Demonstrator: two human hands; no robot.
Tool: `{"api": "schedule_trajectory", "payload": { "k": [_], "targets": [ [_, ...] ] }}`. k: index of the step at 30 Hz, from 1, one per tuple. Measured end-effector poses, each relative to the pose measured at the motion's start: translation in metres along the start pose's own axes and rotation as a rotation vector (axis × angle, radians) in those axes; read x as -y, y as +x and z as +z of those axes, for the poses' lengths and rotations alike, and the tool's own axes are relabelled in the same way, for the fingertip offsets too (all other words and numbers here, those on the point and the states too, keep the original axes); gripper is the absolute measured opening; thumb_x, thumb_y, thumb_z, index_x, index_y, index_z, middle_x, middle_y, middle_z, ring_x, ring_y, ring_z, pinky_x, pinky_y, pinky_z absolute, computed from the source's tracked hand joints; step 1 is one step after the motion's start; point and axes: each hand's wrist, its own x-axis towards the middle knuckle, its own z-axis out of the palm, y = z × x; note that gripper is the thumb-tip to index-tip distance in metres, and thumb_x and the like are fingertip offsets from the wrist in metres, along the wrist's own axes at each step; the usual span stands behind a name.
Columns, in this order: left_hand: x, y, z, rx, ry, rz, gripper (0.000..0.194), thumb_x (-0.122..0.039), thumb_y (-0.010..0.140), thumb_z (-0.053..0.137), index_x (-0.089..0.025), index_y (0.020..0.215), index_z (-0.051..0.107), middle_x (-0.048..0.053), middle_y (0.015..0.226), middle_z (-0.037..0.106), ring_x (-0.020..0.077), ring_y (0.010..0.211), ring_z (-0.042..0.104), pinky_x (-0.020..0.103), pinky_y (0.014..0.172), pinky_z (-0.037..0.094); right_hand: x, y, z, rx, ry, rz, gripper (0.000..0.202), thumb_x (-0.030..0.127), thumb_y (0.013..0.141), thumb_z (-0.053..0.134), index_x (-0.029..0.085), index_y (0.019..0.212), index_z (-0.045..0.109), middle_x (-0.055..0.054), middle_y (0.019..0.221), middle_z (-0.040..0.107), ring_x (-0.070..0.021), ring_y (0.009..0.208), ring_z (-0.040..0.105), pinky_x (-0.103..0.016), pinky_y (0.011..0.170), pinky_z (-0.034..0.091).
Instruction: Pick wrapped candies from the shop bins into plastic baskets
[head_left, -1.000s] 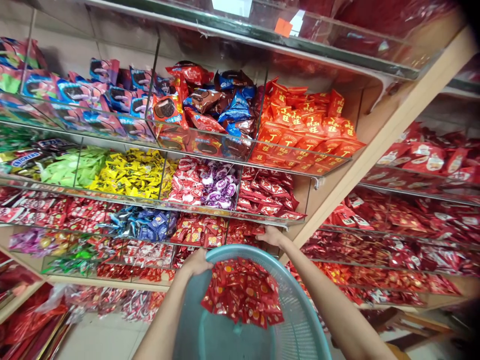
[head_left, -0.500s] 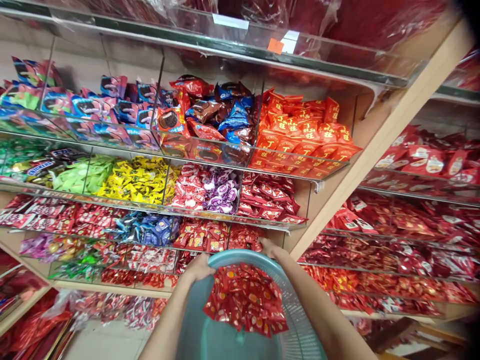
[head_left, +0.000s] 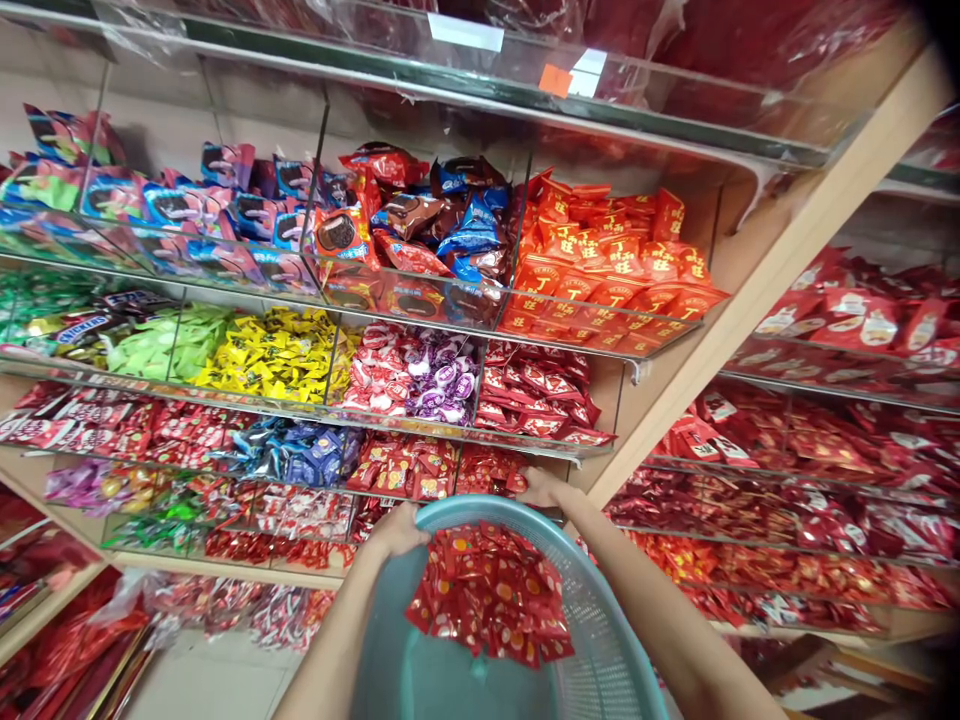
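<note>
A teal plastic basket [head_left: 585,560] with perforated sides tilts in front of me, a pile of small red candy packets [head_left: 491,595] inside it. My left hand [head_left: 399,530] is closed on the left part of its rim. Beyond the far rim, my right hand [head_left: 546,488] reaches to a shelf compartment of red packets [head_left: 487,470]. Its visible fingers are stretched out against the packets there, and the rest are partly hidden. My right forearm passes over the basket's right side.
Tilted shelves with clear dividers hold yellow sweets [head_left: 277,355], blue wrapped sweets [head_left: 315,455] and orange-red packets [head_left: 611,260]. A slanting wooden upright [head_left: 720,320] separates them from more red packets [head_left: 847,430] at right. A wooden piece [head_left: 832,670] stands low at right.
My right hand has shifted slightly right, away from the basket's rim, and more of it shows. The basket and my left hand stay nearly in place.
</note>
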Motion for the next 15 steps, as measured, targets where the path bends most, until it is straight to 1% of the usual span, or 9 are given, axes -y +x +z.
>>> {"api": "schedule_trajectory", "payload": {
  "k": [2, 5, 6, 8, 10, 12, 15],
  "targets": [
    [0.001, 0.001, 0.001, 0.003, -0.007, 0.018, 0.022, -0.028, 0.057, 0.058, -0.017, 0.076, 0.062, -0.004, 0.059, 0.054, 0.009, 0.054, 0.049, 0.017, 0.048, 0.03, 0.005, -0.005, -0.011, 0.005, -0.031, -0.056, 0.024, 0.022, 0.053, 0.067, 0.015, 0.075, 0.063, -0.006, 0.073, 0.065, -0.0198, 0.066, 0.058, -0.024, 0.059, 0.039],
    [0.002, 0.001, 0.001, 0.01, -0.022, 0.022, 0.021, -0.028, 0.057, 0.057, -0.017, 0.075, 0.062, -0.004, 0.057, 0.053, 0.0091, 0.053, 0.049, 0.017, 0.047, 0.03, 0.016, -0.019, -0.025, -0.029, -0.085, -0.188, 0.034, 0.025, 0.058, 0.064, 0.017, 0.091, 0.06, -0.007, 0.09, 0.064, -0.0204, 0.08, 0.057, -0.023, 0.068, 0.038],
    [0.002, 0.001, 0.001, 0.012, -0.027, 0.018, 0.021, -0.029, 0.057, 0.057, -0.017, 0.074, 0.062, -0.004, 0.057, 0.053, 0.0092, 0.053, 0.049, 0.017, 0.047, 0.03, 0.021, -0.026, -0.028, -0.043, -0.119, -0.242, 0.036, 0.026, 0.06, 0.063, 0.017, 0.094, 0.058, -0.007, 0.092, 0.064, -0.0204, 0.083, 0.056, -0.024, 0.07, 0.038],
    [0.002, 0.001, 0.001, 0.02, -0.034, 0.013, 0.02, -0.028, 0.057, 0.057, -0.017, 0.072, 0.062, -0.004, 0.056, 0.052, 0.0094, 0.053, 0.049, 0.017, 0.047, 0.031, 0.032, -0.039, -0.028, -0.055, -0.202, -0.354, 0.033, 0.031, 0.064, 0.06, 0.017, 0.094, 0.057, -0.007, 0.091, 0.063, -0.0196, 0.082, 0.056, -0.024, 0.07, 0.037],
    [0.002, 0.001, 0.002, 0.024, -0.042, 0.009, 0.019, -0.028, 0.057, 0.056, -0.017, 0.071, 0.062, -0.004, 0.056, 0.052, 0.0096, 0.053, 0.05, 0.017, 0.048, 0.031, 0.045, -0.052, -0.022, -0.032, -0.258, -0.44, 0.029, 0.035, 0.067, 0.057, 0.017, 0.091, 0.056, -0.005, 0.087, 0.062, -0.0173, 0.076, 0.055, -0.024, 0.066, 0.036],
    [0.002, 0.001, 0.002, 0.023, -0.052, 0.004, 0.019, -0.028, 0.057, 0.056, -0.017, 0.071, 0.061, -0.004, 0.057, 0.053, 0.0098, 0.054, 0.05, 0.017, 0.048, 0.031, 0.059, -0.06, -0.01, 0.013, -0.274, -0.505, 0.027, 0.037, 0.068, 0.057, 0.018, 0.088, 0.055, -0.003, 0.082, 0.061, -0.0149, 0.07, 0.054, -0.022, 0.062, 0.035],
    [0.002, 0.001, 0.002, 0.006, -0.055, 0.005, 0.019, -0.028, 0.057, 0.056, -0.017, 0.071, 0.061, -0.004, 0.058, 0.053, 0.0096, 0.054, 0.05, 0.017, 0.047, 0.031, 0.077, -0.063, 0.01, 0.089, -0.259, -0.603, 0.027, 0.036, 0.067, 0.058, 0.019, 0.087, 0.054, -0.001, 0.081, 0.06, -0.0139, 0.069, 0.053, -0.021, 0.058, 0.034]
  ]
}}
